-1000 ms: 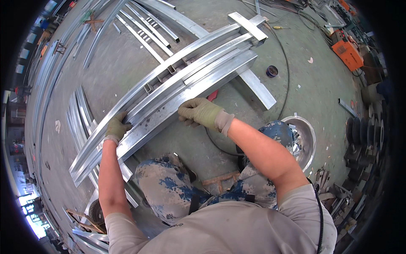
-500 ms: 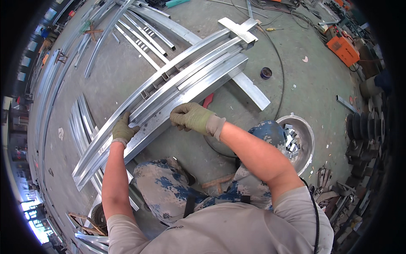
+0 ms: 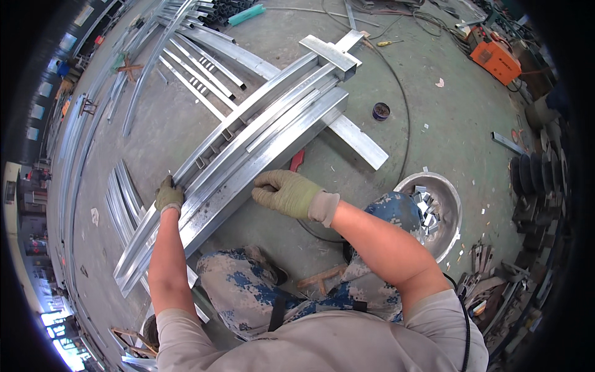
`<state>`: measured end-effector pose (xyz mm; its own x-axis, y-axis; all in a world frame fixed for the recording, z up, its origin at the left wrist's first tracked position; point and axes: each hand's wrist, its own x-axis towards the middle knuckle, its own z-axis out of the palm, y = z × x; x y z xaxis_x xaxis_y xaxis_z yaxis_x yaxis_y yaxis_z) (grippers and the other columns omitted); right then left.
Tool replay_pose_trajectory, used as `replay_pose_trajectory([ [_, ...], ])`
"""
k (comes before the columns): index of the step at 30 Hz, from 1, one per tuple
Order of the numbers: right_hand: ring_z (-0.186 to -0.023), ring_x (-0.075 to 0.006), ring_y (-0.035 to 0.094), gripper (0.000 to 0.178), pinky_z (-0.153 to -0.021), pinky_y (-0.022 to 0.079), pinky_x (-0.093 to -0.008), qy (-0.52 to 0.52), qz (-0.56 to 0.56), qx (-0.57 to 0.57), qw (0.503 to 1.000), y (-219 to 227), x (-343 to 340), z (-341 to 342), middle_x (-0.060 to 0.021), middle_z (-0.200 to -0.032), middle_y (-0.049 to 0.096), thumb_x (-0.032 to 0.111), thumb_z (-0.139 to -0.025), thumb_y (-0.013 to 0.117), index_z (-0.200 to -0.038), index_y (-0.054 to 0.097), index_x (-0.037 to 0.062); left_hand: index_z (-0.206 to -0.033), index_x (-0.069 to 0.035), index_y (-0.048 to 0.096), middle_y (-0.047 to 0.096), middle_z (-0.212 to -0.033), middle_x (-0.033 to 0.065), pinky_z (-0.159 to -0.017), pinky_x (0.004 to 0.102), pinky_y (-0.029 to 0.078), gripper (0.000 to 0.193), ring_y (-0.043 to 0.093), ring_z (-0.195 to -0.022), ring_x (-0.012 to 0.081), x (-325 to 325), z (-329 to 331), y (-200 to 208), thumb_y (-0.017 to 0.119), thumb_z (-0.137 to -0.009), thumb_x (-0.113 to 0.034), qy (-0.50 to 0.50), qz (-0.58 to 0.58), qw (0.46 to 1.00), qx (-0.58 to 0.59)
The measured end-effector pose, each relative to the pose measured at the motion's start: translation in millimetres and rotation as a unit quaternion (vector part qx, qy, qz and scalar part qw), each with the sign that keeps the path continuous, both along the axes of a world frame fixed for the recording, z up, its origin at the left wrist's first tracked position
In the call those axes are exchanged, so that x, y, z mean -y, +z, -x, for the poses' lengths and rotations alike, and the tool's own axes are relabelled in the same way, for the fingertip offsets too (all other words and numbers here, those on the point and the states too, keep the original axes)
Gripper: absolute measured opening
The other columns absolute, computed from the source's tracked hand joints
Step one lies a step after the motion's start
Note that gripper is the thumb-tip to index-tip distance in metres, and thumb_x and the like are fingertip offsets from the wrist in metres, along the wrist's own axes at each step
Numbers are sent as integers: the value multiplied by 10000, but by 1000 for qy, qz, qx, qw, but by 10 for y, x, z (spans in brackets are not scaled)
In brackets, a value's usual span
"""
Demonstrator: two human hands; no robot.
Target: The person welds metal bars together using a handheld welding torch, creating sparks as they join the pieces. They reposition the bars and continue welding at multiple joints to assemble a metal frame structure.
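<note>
Long curved metal rails [image 3: 204,184] lie diagonally before me, with small metal channel pieces [image 3: 215,149] set in the gap between the two farther ones. My left hand [image 3: 168,194], in a green work glove, closes over the far rail toward its lower left end; its fingertips are partly hidden. My right hand [image 3: 289,193], gloved alike, hovers beside the nearest rail with curled fingers pinched together. Whatever it may hold is hidden. Across the rails' upper right end lies a short flat metal bar [image 3: 328,57]. Under them sticks out a wider crosspiece [image 3: 359,141].
A metal bowl [image 3: 454,208] of small cut pieces stands by my right knee. Beyond the rails are a round tin [image 3: 381,111], a dark cable [image 3: 401,87] and an orange machine [image 3: 497,62]. More metal profiles [image 3: 214,74] lie on the floor at far left.
My left hand has slid down-left along the rails, and its spread fingers have closed on the far rail. The right hand stays curled, slightly lower in view. The whole view has shifted a little.
</note>
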<state>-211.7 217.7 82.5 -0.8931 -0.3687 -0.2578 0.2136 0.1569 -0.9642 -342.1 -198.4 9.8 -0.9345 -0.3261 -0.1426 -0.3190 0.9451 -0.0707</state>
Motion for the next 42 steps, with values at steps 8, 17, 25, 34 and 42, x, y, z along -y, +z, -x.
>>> replay_pose_trajectory([
  [8, -1030, -282, 715, 506, -931, 555, -372, 27, -47, -26, 998, 67, 163, 22, -176, -1121, 754, 385, -984, 695, -1308, 680, -3, -1529, -209, 540, 574, -1552, 81, -1167, 512, 420, 634, 492, -1463, 332, -37, -126, -67, 665, -940, -410, -4, -67, 992, -111],
  [17, -1083, -368, 716, 502, -991, 536, -424, -33, -83, -61, 994, 114, -119, 35, -235, -1151, 742, 423, -953, 622, -1228, 726, 16, -1516, -44, 542, 621, -1465, 204, -1152, 414, 464, 590, 588, -1371, 348, -553, -786, 76, 705, -1004, -288, -162, -264, 908, -283],
  [25, -1028, -196, 738, 525, -877, 593, -327, -310, 143, -72, 937, 362, -1974, -658, -115, -1152, 760, 408, -1021, 708, -1356, 651, 6, -1389, 24, 639, 743, -1204, 118, -907, 300, 580, 404, 707, -1088, 186, -453, -1187, 47, 698, -1048, -184, 8, -546, 824, -149],
  [34, -788, -189, 703, 365, -694, 540, -402, -503, -265, 252, 783, -2391, -3881, -2792, -93, -897, 760, 356, -937, 683, -1005, 783, 12, -1355, 26, 662, 767, -1085, 107, -850, 292, 565, 373, 703, -938, 158, -294, -1071, -5, 683, -1056, -196, -6, -501, 858, -114],
  [42, -1391, -421, 561, 1075, -1166, 445, -445, -517, -287, 307, 746, -2789, -2752, -3168, -291, -1547, 504, 551, -808, 805, -1618, 356, 6, -1343, 27, 679, 767, -1107, 112, -888, 299, 573, 354, 720, -975, 167, -377, -1116, 127, 688, -1049, -171, -38, -430, 897, -93],
])
